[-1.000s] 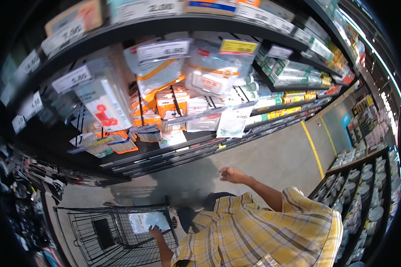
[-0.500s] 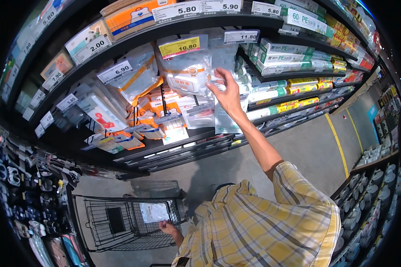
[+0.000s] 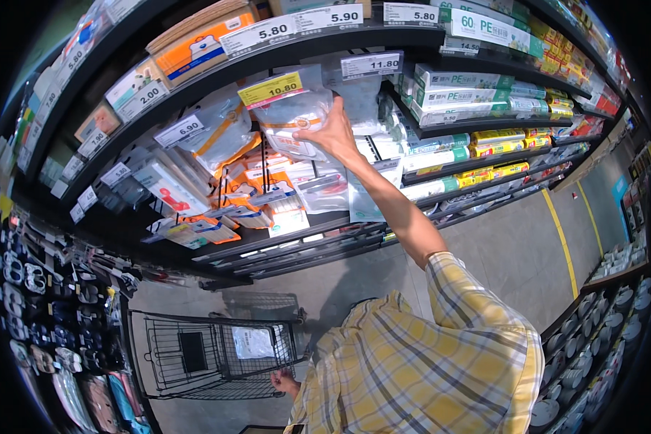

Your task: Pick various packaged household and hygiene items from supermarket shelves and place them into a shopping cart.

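Observation:
My right hand (image 3: 328, 133) reaches up to the rack and grips a clear plastic packet (image 3: 286, 119) with an orange band. The thumb lies across its front, and the fingers go round its right edge. The packet still hangs below a yellow price tag (image 3: 271, 90). Down at the lower middle, my left hand (image 3: 286, 382) is closed with curled fingers at the rim of a black wire shopping cart (image 3: 195, 340). Whether it holds the rim is too small to tell. Inside the cart lies a pale, clear-wrapped packet (image 3: 254, 342).
Similar grey packets (image 3: 220, 141) and orange packs (image 3: 257, 173) hang close by. Boxes of wrap (image 3: 459, 98) and rolls fill shelves on the right. A slipper rack (image 3: 47, 311) stands at left, with a shelf of dishes (image 3: 593, 340) at lower right. Yellow lines (image 3: 563, 242) cross the grey floor.
My right hand has moved left, from an open reach beside the hanging packet to a grip on it. The left hand stays low by the cart.

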A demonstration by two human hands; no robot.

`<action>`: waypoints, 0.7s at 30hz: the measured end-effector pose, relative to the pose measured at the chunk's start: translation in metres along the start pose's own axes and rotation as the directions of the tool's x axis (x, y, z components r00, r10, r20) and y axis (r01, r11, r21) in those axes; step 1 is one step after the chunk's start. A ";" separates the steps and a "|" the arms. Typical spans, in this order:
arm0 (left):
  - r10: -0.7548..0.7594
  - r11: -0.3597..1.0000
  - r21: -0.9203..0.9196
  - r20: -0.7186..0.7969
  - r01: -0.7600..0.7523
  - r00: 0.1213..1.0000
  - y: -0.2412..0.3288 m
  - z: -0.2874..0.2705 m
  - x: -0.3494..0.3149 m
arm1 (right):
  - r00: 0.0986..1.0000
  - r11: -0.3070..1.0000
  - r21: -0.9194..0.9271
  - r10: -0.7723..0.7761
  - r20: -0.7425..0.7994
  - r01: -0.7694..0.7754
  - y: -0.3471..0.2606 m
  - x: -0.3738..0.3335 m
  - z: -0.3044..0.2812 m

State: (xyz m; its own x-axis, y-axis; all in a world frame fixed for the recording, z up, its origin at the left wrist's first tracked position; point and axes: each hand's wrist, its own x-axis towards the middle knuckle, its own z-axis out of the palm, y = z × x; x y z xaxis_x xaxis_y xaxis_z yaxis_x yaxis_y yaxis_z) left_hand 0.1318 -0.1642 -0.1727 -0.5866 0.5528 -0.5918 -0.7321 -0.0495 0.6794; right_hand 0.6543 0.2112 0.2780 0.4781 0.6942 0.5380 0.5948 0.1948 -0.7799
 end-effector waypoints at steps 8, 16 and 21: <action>-0.150 0.979 0.122 -0.108 0.163 0.983 -0.005 -0.012 0.010 | 0.996 0.996 0.045 0.080 0.043 -0.082 0.012 0.005 -0.009; -0.118 0.984 0.127 -0.056 0.124 0.991 -0.012 -0.023 0.014 | 0.996 0.990 0.123 0.067 0.051 -0.072 0.011 0.009 -0.013; -0.107 0.986 0.104 -0.195 0.129 0.975 -0.018 -0.031 0.014 | 0.994 0.991 0.107 0.073 0.084 -0.082 0.009 0.015 -0.020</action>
State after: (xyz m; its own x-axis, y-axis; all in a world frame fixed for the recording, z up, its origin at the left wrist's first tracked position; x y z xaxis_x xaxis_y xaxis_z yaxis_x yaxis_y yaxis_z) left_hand 0.1260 -0.1817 -0.2061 -0.5613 0.3820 -0.7342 -0.7614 0.1092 0.6390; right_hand 0.6797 0.2092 0.2855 0.4643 0.7626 0.4503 0.4812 0.2097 -0.8512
